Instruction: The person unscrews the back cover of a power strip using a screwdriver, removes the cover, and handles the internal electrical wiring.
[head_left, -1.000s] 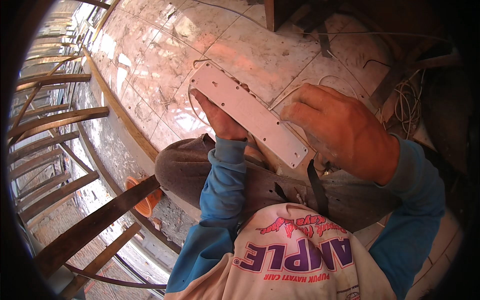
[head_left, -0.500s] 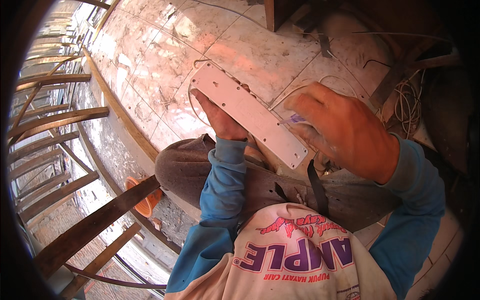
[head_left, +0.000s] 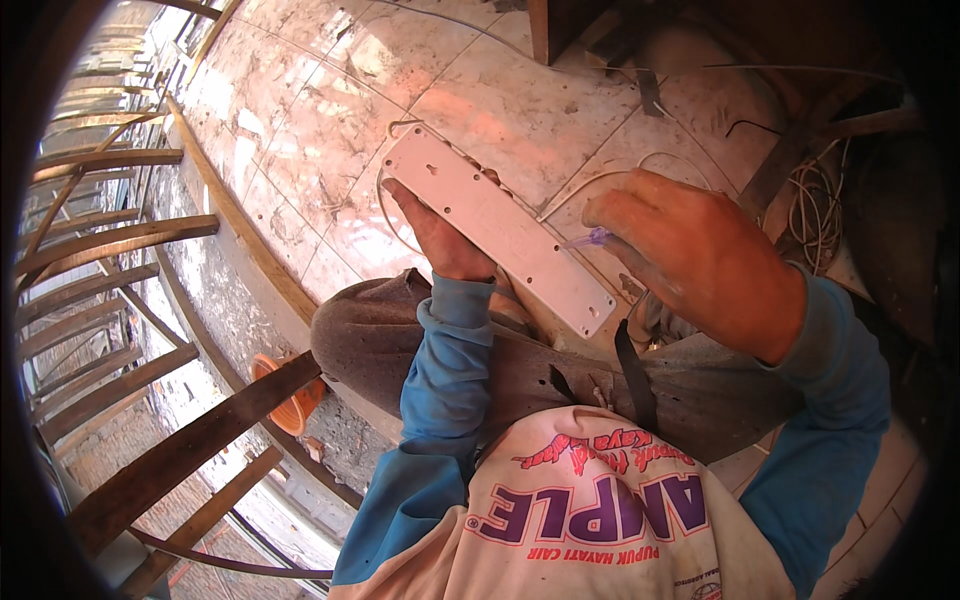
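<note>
My left hand (head_left: 435, 235) grips the far-left end of a long white power strip (head_left: 485, 220), held slanted with its back facing up, showing screw holes and slots. In my right hand (head_left: 705, 250) is a small screwdriver (head_left: 595, 237) with a translucent purple handle, its tip at a hole near the right part of the strip. The right fingers are curled round the handle. A white cable (head_left: 383, 208) loops from the strip's upper left end, and more white cord runs behind it, above my right hand.
My bent knee (head_left: 360, 330) is below the strip. Dirty floor tiles (head_left: 330, 120) extend ahead. Wooden battens (head_left: 190, 420) and an orange bucket (head_left: 285, 400) lie left. A cable coil (head_left: 810, 200) and dark timber (head_left: 800, 140) are at right.
My right fingers have shifted slightly right and changed their curl around the screwdriver, whose purple handle has come into view. My left hand and the strip look unchanged.
</note>
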